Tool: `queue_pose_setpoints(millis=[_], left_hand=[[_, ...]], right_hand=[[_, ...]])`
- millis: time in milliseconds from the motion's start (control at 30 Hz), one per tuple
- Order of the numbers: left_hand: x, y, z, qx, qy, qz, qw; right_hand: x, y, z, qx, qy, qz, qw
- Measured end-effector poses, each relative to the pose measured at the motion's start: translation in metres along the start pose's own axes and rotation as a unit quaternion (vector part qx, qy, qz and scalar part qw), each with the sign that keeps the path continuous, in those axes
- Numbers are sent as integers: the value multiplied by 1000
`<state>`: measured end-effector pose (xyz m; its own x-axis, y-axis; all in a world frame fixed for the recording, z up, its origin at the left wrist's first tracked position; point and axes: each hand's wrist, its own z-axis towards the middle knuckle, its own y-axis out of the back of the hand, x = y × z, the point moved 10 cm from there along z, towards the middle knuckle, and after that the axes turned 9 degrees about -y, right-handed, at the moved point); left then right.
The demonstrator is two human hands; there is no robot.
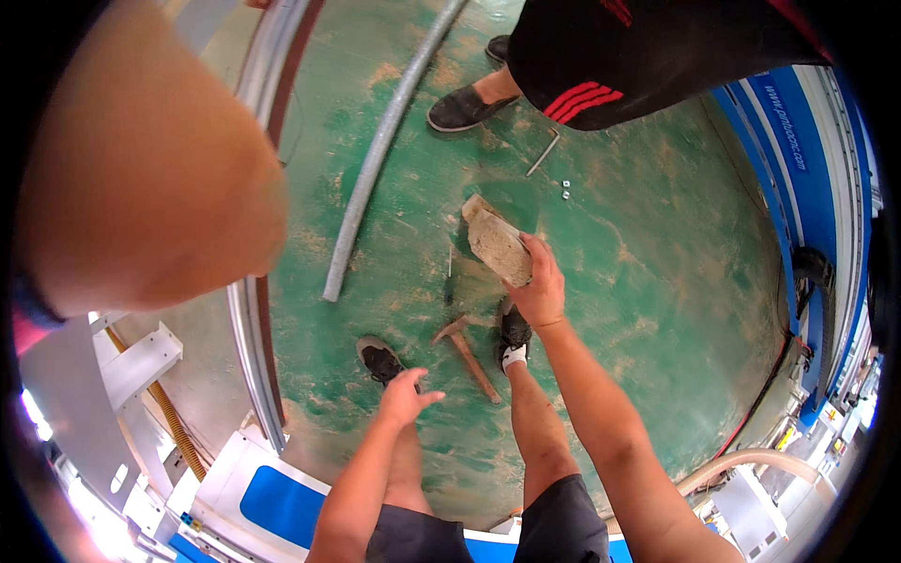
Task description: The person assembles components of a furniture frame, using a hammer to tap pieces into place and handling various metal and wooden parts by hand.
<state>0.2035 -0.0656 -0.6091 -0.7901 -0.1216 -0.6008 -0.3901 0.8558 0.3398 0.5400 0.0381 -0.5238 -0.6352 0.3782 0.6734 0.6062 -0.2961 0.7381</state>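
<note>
My right hand point(539, 289) is closed on one end of a rough, dusty brown block point(497, 246), perhaps stone or brick; the material is not certain. The block is held tilted above the green floor. Lower and to the left, my left hand point(404, 398) hangs empty, its thumb and fingers apart, over my left shoe. On the floor between my feet lies a hammer point(466, 358) with a wooden handle. Just beyond it rests a thin screwdriver point(449, 281) with a dark handle.
A long grey tube point(361, 202) lies left of centre. Beyond the block are an L-shaped hex key point(543, 153) and small metal pieces point(566, 190). A person in black trousers point(601, 61) stands far right; another person's bare arm point(160, 178) fills the left. Blue-white machinery point(798, 159) borders the right.
</note>
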Motion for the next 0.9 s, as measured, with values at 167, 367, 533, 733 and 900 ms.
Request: queue_pose_setpoints(millis=[167,367,533,733,900], left_hand=[[25,-21,-49,-43,-38,17,998],[-1,-38,-70,11,27,-43,999],[1,-43,-89,26,52,-54,997],[-19,-13,-112,-39,22,-61,997],[-25,33,-145,-221,1,-146,964]], right_hand=[[13,1,3,-5,-55,24,998],[32,17,7,-54,-34,-24,998],[22,4,10,11,-101,-48,994],[58,41,1,-28,-49,-52,997],[76,64,-35,20,-76,-14,997]])
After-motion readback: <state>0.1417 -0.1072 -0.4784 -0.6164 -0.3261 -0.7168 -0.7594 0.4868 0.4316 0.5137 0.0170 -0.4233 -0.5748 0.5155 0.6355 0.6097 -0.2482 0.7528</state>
